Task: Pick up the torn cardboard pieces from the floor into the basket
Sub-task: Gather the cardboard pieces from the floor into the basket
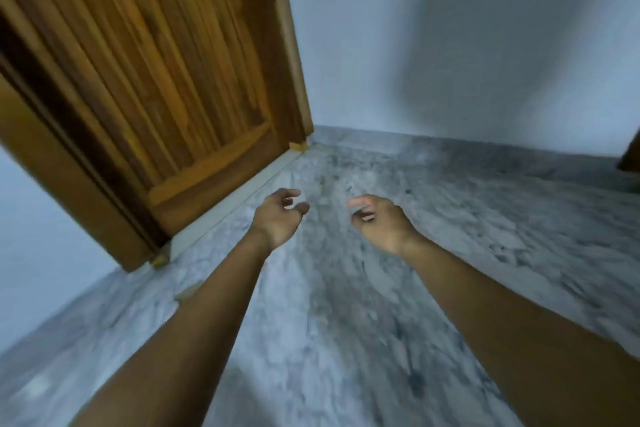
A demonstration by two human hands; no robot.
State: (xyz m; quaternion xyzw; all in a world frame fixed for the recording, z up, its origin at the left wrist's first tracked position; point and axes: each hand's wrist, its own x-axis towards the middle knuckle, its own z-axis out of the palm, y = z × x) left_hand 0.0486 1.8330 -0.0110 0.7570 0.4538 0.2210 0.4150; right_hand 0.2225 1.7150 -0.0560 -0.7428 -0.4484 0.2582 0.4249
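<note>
Grey marbled floor (346, 340) ran up to a pale wall (450, 45) and a wooden door (156, 80), and the person stood over it with both bare arms held out in front. The left hand (278, 215) and the right hand (377, 222) hung above the floor, near one another but apart, fingers loosely curled with nothing in either, and neither touched anything. The whole view was smeared, so small things were hard to read. Of the torn cardboard I could make out only one likely piece: a small tan scrap (188, 290) on the floor just beside the left forearm, partly hidden by it. Another tan bit (160, 259) sat at the foot of the door frame, though whether that was cardboard or part of the frame I could not tell. The basket was nowhere in view. By my reckoning this was the searching step — hands ready, nothing chosen. The next move, I judged, called for the head to drop and settle so the scrap showed clearly. The left hand would then have to draw in and down toward it — it lay nearer the body than the hand did — and pinch its thin edge off the smooth stone. The basket would then have to be found before anything could go in.
</note>
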